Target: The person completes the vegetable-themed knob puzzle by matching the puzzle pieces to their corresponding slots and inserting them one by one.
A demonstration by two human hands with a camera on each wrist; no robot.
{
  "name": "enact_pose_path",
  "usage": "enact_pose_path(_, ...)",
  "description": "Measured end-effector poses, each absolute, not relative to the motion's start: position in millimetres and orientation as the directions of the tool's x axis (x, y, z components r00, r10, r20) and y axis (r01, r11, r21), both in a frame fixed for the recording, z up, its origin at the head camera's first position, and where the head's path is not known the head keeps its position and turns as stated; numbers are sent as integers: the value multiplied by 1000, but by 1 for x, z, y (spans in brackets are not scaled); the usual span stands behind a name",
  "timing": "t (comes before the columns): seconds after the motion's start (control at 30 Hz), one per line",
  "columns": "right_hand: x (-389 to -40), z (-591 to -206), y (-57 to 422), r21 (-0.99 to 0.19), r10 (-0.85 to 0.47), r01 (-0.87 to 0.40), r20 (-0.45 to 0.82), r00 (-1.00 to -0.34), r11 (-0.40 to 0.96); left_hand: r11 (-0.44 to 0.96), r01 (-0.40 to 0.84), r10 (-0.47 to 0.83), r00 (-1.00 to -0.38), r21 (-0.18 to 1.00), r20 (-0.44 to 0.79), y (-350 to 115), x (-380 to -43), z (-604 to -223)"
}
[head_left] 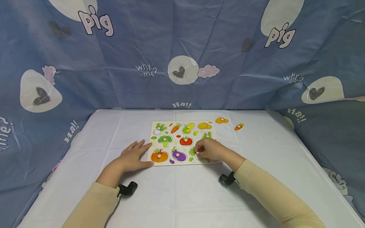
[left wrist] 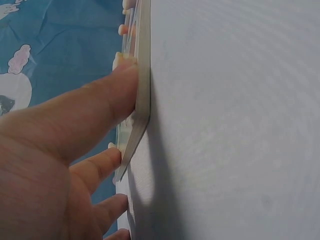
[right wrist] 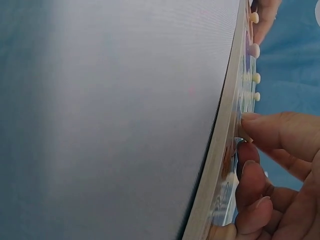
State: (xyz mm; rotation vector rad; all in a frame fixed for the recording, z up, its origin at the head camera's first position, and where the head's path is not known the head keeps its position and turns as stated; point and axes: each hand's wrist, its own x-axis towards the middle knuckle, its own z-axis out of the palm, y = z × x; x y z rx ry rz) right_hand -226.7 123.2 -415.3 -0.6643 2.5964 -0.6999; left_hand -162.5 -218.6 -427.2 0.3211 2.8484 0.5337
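Note:
A wooden vegetable puzzle board (head_left: 171, 163) lies flat, with knobbed pieces such as an eggplant (head_left: 182, 155), tomato (head_left: 186, 141) and pumpkin (head_left: 163, 157) in it. My left hand (head_left: 133, 157) rests spread at the board's left edge, its thumb (left wrist: 107, 100) against the front rim. Over the lower right part of the board, my right hand (head_left: 209, 149) pinches the small knob (right wrist: 245, 133) of a green-leaved vegetable puzzle piece (head_left: 192, 151) between thumb and index finger. That hand hides most of the piece.
Behind the board's right corner lie a loose potato piece (head_left: 221, 120) and a loose carrot piece (head_left: 239, 126). The board's printed carrot (head_left: 175, 128) and potato (head_left: 204, 126) spots show no knobs. White cloth (head_left: 176, 196) covers the table; a blue patterned curtain (head_left: 142, 88) hangs behind.

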Motion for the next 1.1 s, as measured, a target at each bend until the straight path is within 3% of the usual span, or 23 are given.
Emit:
enact_pose_path(0.63, -224, -410, 124, -535, -522, -339, -235, -820, 774, 908, 172, 254, -951, 382, -176, -218, -161, -427)
enact_pose_path(1.1, -222, -393, 145, -549, -555, -393, -160, -816, 738, 911, 163, 247, -951, 378, -185, -218, -163, -428)
